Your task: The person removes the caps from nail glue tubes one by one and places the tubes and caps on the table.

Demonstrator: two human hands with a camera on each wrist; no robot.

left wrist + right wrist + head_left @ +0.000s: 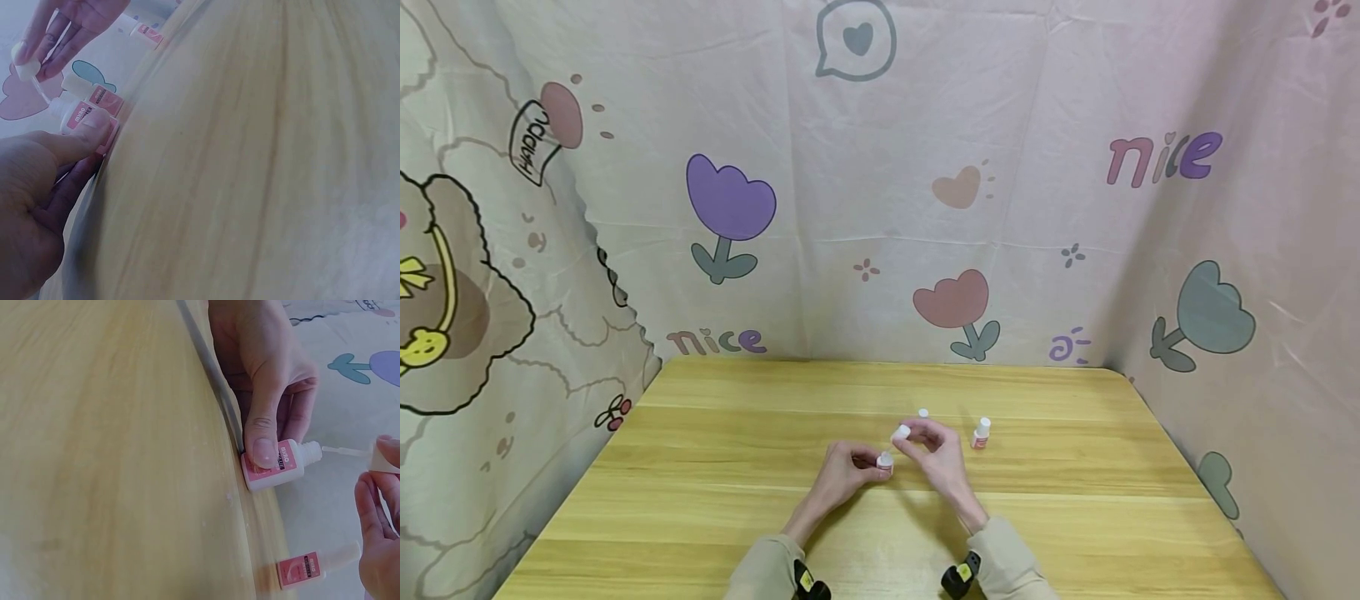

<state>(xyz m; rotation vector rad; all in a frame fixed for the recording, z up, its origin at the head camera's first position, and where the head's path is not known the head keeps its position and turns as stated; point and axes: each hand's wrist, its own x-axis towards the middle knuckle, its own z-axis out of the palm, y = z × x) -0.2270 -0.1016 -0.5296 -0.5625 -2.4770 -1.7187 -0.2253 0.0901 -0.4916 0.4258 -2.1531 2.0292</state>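
My left hand (842, 475) holds a small white glue-type bottle (290, 470) with a pink label, thumb pressed over the label. The bottle stands upright on the table with its neck uncapped. Above it, my right hand (943, 458) pinches the white cap (901, 432) between thumb and fingers. From the cap a thin white brush stem (344, 451) slants down to the bottle's mouth; whether its tip is inside or just above I cannot tell. The bottle's exact contents are not shown.
A second capped bottle (981, 433) of the same kind stands upright to the right of my right hand. Behind that hand another bottle's white cap (923, 413) shows, its body hidden. A patterned cloth (865, 208) hangs behind the wooden table (700, 500).
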